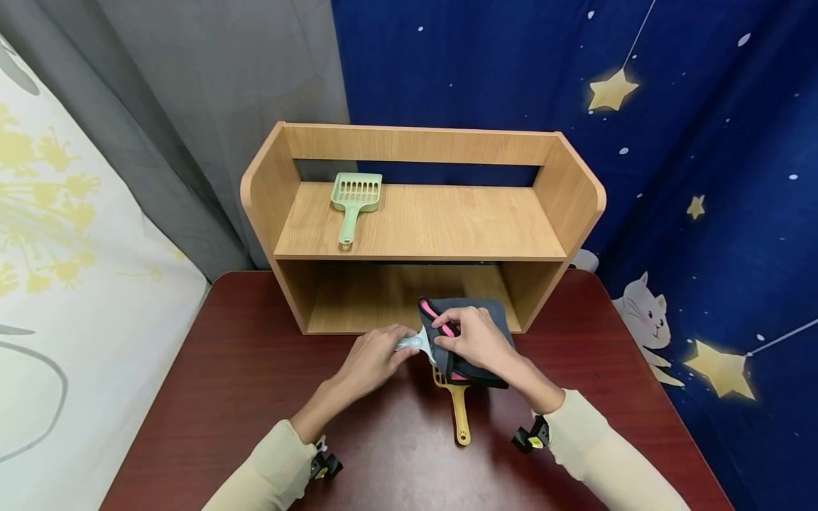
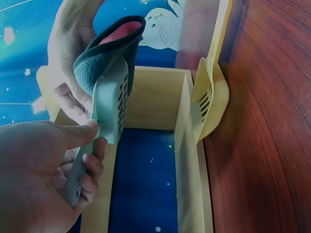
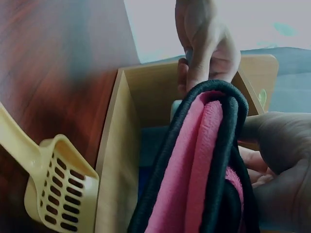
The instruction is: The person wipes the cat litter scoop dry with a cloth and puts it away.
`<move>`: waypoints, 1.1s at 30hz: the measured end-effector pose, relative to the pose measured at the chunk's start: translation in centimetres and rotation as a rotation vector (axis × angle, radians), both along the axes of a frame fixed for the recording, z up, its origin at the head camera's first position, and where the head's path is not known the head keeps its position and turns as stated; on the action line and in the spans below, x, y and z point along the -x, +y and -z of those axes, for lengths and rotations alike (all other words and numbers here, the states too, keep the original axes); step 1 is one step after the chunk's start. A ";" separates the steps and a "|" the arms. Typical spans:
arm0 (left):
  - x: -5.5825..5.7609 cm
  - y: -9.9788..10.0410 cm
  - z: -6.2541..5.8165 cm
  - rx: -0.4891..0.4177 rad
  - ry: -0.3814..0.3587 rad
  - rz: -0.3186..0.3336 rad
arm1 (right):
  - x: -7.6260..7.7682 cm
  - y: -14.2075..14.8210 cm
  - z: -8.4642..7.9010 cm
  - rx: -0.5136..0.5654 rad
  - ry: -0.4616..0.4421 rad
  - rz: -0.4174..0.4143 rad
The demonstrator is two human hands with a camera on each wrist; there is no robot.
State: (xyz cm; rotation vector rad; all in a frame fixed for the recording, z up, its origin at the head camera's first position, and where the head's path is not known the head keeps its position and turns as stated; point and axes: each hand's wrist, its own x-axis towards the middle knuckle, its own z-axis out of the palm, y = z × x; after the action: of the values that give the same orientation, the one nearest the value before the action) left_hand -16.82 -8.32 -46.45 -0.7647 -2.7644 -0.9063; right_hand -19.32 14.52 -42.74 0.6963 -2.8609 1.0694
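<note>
My left hand grips the handle of a pale blue litter scoop, its fingers curled round it. In the left wrist view the slotted head of this scoop points away from the palm. My right hand holds a folded cloth, dark grey outside and pink inside with black edging. The cloth wraps over the far end of the scoop head and hides part of it. In the right wrist view, the pink inner folds of the cloth face the camera.
A yellow litter scoop lies on the dark red table, its head partly under the cloth in the head view. Behind stands a two-tier wooden shelf. A green litter scoop rests on its upper tier, at the left.
</note>
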 end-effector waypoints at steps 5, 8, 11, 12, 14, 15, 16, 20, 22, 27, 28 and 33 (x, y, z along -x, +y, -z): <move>0.0 -0.4 -0.1 -0.012 0.039 -0.003 | 0.2 1.1 -0.4 -0.036 0.060 0.031; 0.1 -0.6 -0.3 -0.011 0.056 -0.006 | 0.4 2.0 -0.6 -0.037 0.105 0.077; 0.2 -0.9 -0.5 -0.016 0.074 0.002 | 0.6 2.9 -1.0 0.012 0.119 0.118; 0.2 -1.0 -0.6 -0.017 0.078 0.006 | 0.6 3.2 -1.1 0.042 0.110 0.129; 0.2 -1.2 -0.6 -0.022 0.084 0.014 | 0.8 3.9 -1.2 0.130 0.072 0.139; 0.2 -1.3 -0.6 -0.024 0.085 0.017 | 0.8 4.3 -1.2 0.181 0.048 0.137; 0.2 -1.4 -0.7 -0.024 0.085 0.019 | 0.9 4.6 -1.2 0.235 0.022 0.138; 0.2 -1.9 -0.8 -0.037 0.082 0.029 | 1.1 5.9 -1.1 0.451 -0.095 0.135; 0.3 -2.2 -0.9 -0.050 0.087 0.034 | 1.1 6.4 -1.0 0.554 -0.160 0.133; 0.4 -2.7 -1.1 -0.090 0.093 0.050 | 0.8 7.1 -0.5 0.844 -0.317 0.094; 0.4 -2.8 -1.2 -0.099 0.096 0.052 | 0.8 7.3 -0.4 0.896 -0.334 0.084; 0.5 -3.3 -1.6 -0.132 0.114 0.048 | 0.6 7.7 0.3 1.103 -0.388 0.067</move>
State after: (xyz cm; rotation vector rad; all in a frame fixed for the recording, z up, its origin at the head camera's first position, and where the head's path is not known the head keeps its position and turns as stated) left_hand -17.32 -11.62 -44.87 -0.8356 -2.5691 -1.0094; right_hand -19.96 22.25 -43.00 0.2938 -1.9025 2.5753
